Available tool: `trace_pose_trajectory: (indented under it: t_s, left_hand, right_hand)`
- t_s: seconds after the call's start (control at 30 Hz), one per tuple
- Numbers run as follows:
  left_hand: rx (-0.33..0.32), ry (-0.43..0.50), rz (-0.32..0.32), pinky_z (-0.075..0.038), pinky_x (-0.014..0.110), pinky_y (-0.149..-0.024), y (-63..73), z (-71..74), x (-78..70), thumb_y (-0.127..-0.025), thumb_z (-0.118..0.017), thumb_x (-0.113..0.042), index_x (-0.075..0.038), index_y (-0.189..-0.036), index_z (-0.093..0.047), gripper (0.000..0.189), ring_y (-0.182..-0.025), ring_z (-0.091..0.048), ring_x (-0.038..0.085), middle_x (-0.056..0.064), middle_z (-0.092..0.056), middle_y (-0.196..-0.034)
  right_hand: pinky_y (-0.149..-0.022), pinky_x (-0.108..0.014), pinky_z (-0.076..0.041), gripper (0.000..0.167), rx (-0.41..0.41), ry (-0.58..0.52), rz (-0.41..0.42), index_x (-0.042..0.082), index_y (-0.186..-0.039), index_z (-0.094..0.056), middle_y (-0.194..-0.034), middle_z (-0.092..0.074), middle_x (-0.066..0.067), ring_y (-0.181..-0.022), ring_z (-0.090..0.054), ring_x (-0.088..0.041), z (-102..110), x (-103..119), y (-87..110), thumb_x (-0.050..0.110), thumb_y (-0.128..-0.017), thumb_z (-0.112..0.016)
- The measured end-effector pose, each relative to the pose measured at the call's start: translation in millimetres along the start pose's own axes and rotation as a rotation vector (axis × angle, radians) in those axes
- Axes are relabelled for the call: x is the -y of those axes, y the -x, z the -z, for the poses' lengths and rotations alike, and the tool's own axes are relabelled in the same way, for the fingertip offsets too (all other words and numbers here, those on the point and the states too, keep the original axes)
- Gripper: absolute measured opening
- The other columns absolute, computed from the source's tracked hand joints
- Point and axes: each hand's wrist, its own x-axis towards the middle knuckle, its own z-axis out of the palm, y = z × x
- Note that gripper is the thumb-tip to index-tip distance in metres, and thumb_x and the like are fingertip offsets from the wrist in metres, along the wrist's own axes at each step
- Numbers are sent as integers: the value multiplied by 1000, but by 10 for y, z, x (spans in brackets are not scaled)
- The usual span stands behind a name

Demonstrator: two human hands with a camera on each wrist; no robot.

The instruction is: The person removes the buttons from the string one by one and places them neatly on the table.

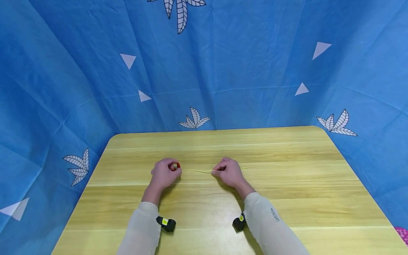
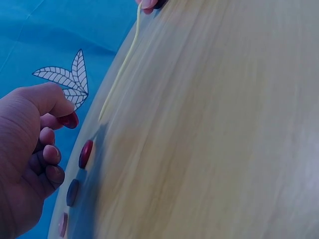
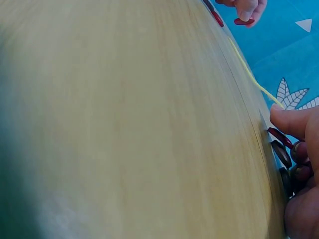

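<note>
Between thumb and forefinger my left hand (image 1: 163, 173) pinches a small glossy red disc (image 2: 70, 120), button-like, above the table. Below it in the left wrist view a second red disc (image 2: 85, 154), a dark blue disc (image 2: 73, 192) and a pinkish disc (image 2: 63, 225) stand in a row. My right hand (image 1: 230, 172) pinches a thin yellow string (image 1: 197, 171), which stretches left toward my left hand and shows its free end beyond the right knuckles. Beside the right fingers in the right wrist view are a dark red disc (image 3: 280, 137) and a black disc (image 3: 281, 153).
A light wood-grain table (image 1: 204, 205) lies under both hands, its far edge meeting a blue patterned curtain (image 1: 248, 71). Black wrist cameras sit by both sleeves. Something pink (image 1: 402, 233) shows beyond the table at the right.
</note>
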Motion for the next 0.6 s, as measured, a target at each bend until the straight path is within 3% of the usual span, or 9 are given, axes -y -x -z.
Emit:
trace_pose_trajectory:
  t_s: [0.2, 0.43, 0.6]
  left_hand:
    - [-12, 56, -39, -49, 40, -74, -16, 75, 76, -81, -78, -8, 0, -101, -72, 22, -69, -51, 21, 3, -53, -73]
    - [9, 90, 17, -44, 37, -68, 17, 175, 122, -85, -76, -9, -1, -104, -70, 22, -68, -46, 23, 7, -51, -76]
    - [17, 78, 13, -43, 35, -64, 50, 212, 168, -85, -75, -8, -3, -103, -69, 20, -67, -46, 22, 6, -51, -75]
  right_hand:
    - [-63, -33, -44, 4, 10, 8, -3, 10, -77, -80, -72, -56, 4, -67, -52, -16, 1, -5, 0, 9, -80, -83]
    - [-63, -34, -44, 6, 5, 2, -12, 12, -75, -80, -72, -56, 4, -68, -52, -17, -3, 0, 1, 9, -79, -84]
    - [-63, -35, -44, 6, 8, 2, -6, 12, -75, -80, -72, -56, 4, -68, -52, -18, 2, 4, 4, 9, -80, -84]
